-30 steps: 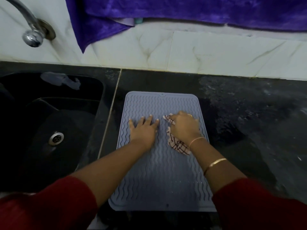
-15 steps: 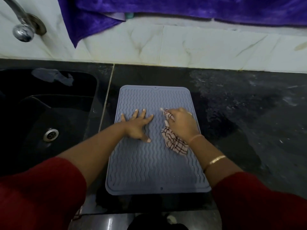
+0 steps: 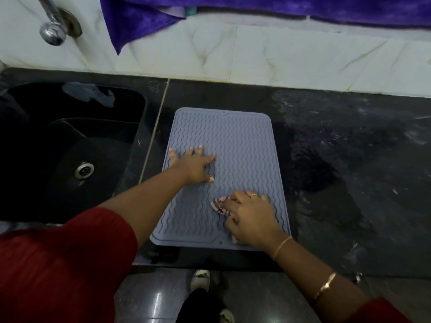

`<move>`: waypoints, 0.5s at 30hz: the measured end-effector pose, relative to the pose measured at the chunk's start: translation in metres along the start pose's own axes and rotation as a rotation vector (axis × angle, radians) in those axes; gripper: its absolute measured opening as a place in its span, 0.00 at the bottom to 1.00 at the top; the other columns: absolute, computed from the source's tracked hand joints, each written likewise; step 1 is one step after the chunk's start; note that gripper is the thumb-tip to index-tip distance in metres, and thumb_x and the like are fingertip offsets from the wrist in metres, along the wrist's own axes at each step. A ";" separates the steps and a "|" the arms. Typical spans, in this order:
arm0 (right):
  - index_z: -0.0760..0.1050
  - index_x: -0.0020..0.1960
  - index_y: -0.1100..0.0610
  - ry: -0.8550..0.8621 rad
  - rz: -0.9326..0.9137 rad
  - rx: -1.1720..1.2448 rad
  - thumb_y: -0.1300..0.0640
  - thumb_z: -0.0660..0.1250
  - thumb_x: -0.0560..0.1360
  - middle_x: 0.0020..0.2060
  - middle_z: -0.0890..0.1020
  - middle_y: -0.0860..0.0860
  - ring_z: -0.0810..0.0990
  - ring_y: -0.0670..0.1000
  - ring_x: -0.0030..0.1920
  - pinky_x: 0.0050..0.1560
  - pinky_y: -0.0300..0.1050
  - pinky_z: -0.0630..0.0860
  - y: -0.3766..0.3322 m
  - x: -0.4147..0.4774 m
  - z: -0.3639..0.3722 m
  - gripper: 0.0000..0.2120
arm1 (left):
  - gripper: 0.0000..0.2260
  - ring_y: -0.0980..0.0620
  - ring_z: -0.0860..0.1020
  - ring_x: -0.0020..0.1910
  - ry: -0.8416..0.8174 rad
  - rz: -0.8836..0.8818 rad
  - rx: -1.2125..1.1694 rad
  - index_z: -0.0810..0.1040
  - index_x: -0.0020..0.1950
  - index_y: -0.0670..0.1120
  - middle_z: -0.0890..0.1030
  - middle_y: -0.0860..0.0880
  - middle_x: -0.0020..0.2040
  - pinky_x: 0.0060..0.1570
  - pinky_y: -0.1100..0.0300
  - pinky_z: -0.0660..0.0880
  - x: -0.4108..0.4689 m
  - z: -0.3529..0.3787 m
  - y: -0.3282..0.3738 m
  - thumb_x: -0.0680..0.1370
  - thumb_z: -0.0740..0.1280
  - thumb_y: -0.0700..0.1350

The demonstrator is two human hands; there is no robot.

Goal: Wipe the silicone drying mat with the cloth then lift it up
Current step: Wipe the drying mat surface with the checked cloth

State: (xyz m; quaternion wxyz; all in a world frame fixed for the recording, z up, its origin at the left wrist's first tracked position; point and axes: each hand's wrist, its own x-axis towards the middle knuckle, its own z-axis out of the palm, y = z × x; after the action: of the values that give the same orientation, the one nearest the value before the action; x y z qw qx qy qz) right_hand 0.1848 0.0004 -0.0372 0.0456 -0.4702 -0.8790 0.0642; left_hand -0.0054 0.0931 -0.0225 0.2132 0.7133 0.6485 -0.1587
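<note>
One grey silicone drying mat (image 3: pixel 242 145), wave-ribbed, flat on the black tabletop (image 3: pixel 349 159) just right of the sink, one short edge toward the wall. One checked cloth (image 3: pixel 219 203) bunched on the mat's near right part, mostly hidden under the right grip (image 3: pixel 251 217). Right grip: a bare hand, fingers curled down over the cloth and pressing it onto the mat, a striped fold poking out past the fingertips and a small scrap showing near the wrist. Left grip (image 3: pixel 193 166): the other bare hand, opened wide, fingers straight and spread, palm down on the mat's left half, holding nothing, little finger near the left rim. Two grips in all, apart from each other, both on the mat. On the right grip one ring (image 3: pixel 254 195); on that arm two thin gold bangles, a wrist bangle (image 3: pixel 282 248) and a forearm bangle (image 3: pixel 325 285). Two red sleeves, left sleeve (image 3: pixel 58 264) and right sleeve (image 3: pixel 382 311). Left of the mat one black sink (image 3: pixel 93 136) with one metal drain (image 3: pixel 84 170) and one crumpled greyish rag (image 3: pixel 91 93) at its far side; above it one chrome tap (image 3: pixel 52 31) on the white marbled wall (image 3: pixel 279 57). One purple fabric (image 3: pixel 144 17) hanging along the top of the wall. Below the tabletop's front edge, a dark glossy floor (image 3: pixel 158 297) and two shoes, one shoe (image 3: pixel 200 279) close under the edge, another shoe (image 3: pixel 227 315) at the bottom of the view.
</note>
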 end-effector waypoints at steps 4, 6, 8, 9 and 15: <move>0.75 0.63 0.49 0.038 0.153 0.113 0.52 0.60 0.76 0.51 0.77 0.52 0.75 0.55 0.52 0.51 0.50 0.73 0.020 0.042 -0.017 0.16 | 0.36 0.44 0.40 0.77 -0.041 0.030 -0.048 0.45 0.77 0.60 0.38 0.49 0.79 0.68 0.30 0.36 -0.020 0.011 0.002 0.77 0.62 0.62; 0.72 0.66 0.47 0.032 0.264 0.112 0.51 0.60 0.77 0.56 0.76 0.52 0.74 0.57 0.57 0.56 0.54 0.73 0.033 0.069 -0.025 0.17 | 0.41 0.44 0.37 0.77 -0.108 0.041 -0.103 0.44 0.77 0.60 0.36 0.49 0.78 0.67 0.31 0.34 -0.030 0.013 -0.001 0.74 0.66 0.62; 0.70 0.68 0.46 -0.078 0.299 0.080 0.51 0.61 0.77 0.60 0.74 0.52 0.72 0.58 0.62 0.60 0.58 0.70 0.037 0.082 -0.028 0.19 | 0.44 0.44 0.35 0.76 -0.126 0.035 -0.084 0.42 0.77 0.60 0.35 0.48 0.78 0.67 0.31 0.33 -0.038 0.017 0.001 0.72 0.68 0.62; 0.69 0.68 0.46 -0.125 0.292 0.063 0.51 0.61 0.77 0.61 0.73 0.52 0.71 0.58 0.63 0.61 0.58 0.68 0.036 0.082 -0.026 0.19 | 0.44 0.45 0.35 0.76 -0.116 0.028 -0.081 0.41 0.77 0.60 0.34 0.49 0.77 0.67 0.31 0.33 -0.040 0.021 0.003 0.72 0.68 0.62; 0.73 0.65 0.44 -0.136 0.079 0.089 0.51 0.63 0.74 0.55 0.76 0.48 0.73 0.54 0.59 0.57 0.52 0.70 0.023 0.029 -0.013 0.19 | 0.44 0.47 0.35 0.76 -0.086 0.005 -0.084 0.41 0.76 0.62 0.34 0.51 0.77 0.66 0.30 0.31 -0.042 0.025 0.002 0.71 0.67 0.65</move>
State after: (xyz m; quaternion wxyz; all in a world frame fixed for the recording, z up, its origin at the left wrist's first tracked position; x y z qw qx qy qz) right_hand 0.1894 0.0377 -0.0272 0.0039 -0.4966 -0.8571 0.1367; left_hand -0.0067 0.0446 -0.0229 0.2711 0.6979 0.6430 -0.1611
